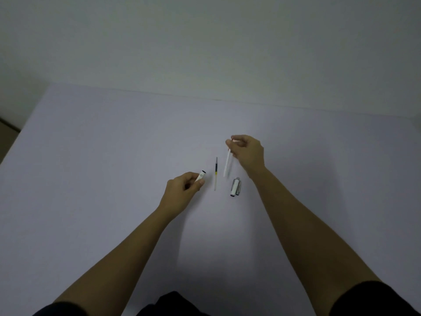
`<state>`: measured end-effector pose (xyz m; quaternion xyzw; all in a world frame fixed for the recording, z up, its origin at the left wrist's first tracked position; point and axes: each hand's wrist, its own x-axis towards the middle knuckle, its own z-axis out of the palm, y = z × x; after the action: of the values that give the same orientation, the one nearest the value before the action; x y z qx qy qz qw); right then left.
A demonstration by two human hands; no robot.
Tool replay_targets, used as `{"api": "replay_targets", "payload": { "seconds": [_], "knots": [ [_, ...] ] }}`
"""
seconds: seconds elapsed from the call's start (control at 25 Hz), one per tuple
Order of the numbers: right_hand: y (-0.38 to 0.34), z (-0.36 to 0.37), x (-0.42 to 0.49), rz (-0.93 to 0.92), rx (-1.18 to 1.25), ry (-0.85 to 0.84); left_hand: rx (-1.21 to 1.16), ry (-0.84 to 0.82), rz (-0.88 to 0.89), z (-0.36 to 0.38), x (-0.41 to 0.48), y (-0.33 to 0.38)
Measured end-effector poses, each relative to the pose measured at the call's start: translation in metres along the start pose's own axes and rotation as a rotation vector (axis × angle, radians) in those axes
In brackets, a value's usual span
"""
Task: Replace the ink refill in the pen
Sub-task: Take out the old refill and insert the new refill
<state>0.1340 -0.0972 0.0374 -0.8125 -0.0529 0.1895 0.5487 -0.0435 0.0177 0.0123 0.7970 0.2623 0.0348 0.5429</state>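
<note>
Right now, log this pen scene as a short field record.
left hand: grips white pen barrel, open end up
right hand: pinches pale refill, hanging down above table
dark-ink refill: lying on table between hands, untouched
pen cap: lying on table, right of dark-ink refill
table: pale surface

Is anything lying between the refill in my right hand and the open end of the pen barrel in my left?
Yes: another refill lies on the table between the white refill and the barrel. Lifted above it, the path looks clear.
</note>
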Motion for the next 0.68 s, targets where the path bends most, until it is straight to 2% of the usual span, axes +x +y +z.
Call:
{"api": "replay_targets", "payload": {
  "seconds": [0.08,0.32,0.68],
  "knots": [
    [0.015,0.001,-0.001,0.023,-0.178,0.004,-0.009,0.02,0.014,-0.002,0.003,0.003],
    [0.045,0.016,0.009,0.082,-0.425,-0.006,-0.04,0.052,0.056,-0.008,0.028,0.017],
    [0.051,0.026,0.008,0.035,-0.467,0.011,-0.057,0.052,0.018,-0.007,0.041,0.009]
  ]
}}
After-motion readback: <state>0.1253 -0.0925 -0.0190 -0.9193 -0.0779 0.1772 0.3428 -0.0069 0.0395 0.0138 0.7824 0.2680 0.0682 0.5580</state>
